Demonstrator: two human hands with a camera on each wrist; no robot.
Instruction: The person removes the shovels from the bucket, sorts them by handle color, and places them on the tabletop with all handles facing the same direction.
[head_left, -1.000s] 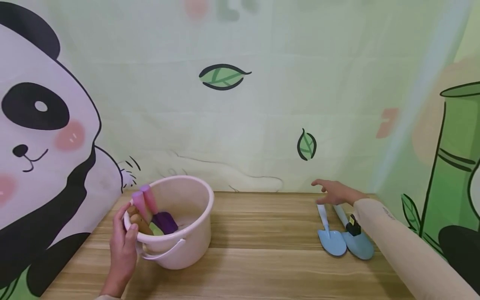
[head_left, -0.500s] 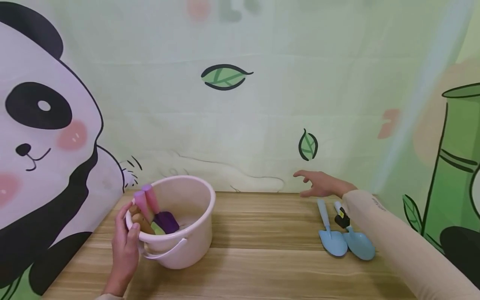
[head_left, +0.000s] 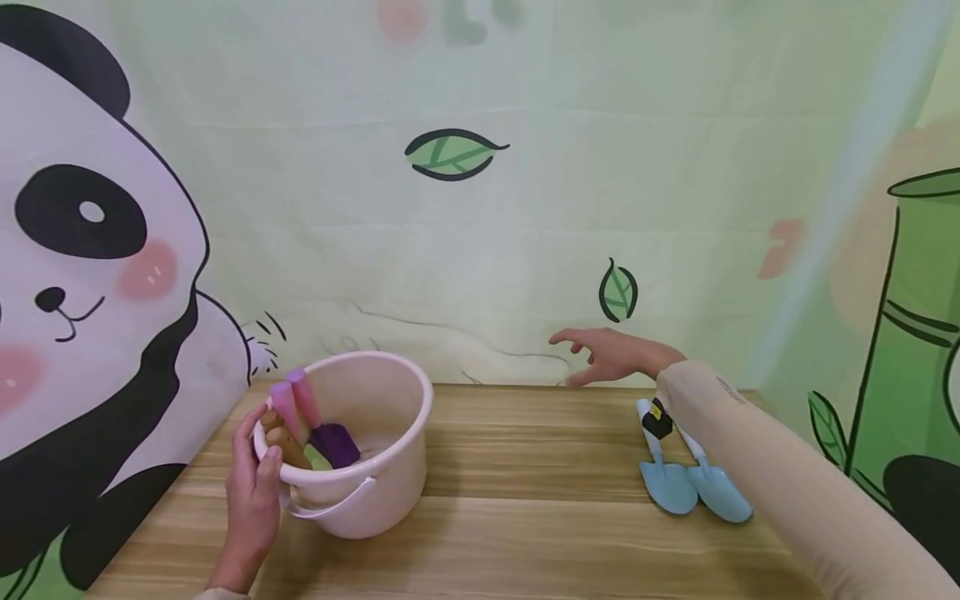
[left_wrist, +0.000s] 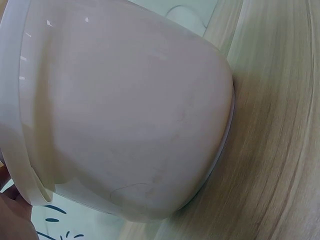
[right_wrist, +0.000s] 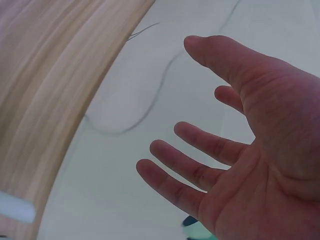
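Observation:
My left hand (head_left: 253, 492) grips the left rim of a pale pink bucket (head_left: 375, 492), thumb outside and fingers over the edge. Inside the bucket lean two pink handles (head_left: 303, 398), with a dark purple blade (head_left: 335, 446), a green piece (head_left: 316, 457) and brown pieces (head_left: 285, 443). The left wrist view shows the bucket's side (left_wrist: 130, 100) close up. My right hand (head_left: 618, 354) hangs in the air near the back wall, holding nothing; in the right wrist view its fingers are spread (right_wrist: 245, 145). Two light blue shovels (head_left: 670, 487) (head_left: 720, 493) lie below my right forearm.
A wooden table (head_left: 525, 533) carries the bucket on the left and the shovels on the right. Behind it hangs a pale green cloth (head_left: 525, 208) printed with a panda, leaves and bamboo. A small black device (head_left: 657, 419) is at the right wrist, over the shovel handles.
My right hand has moved left, away from above the shovel handles, along the back wall. My left hand keeps its grip on the bucket, which stays in place; the head view has shifted slightly.

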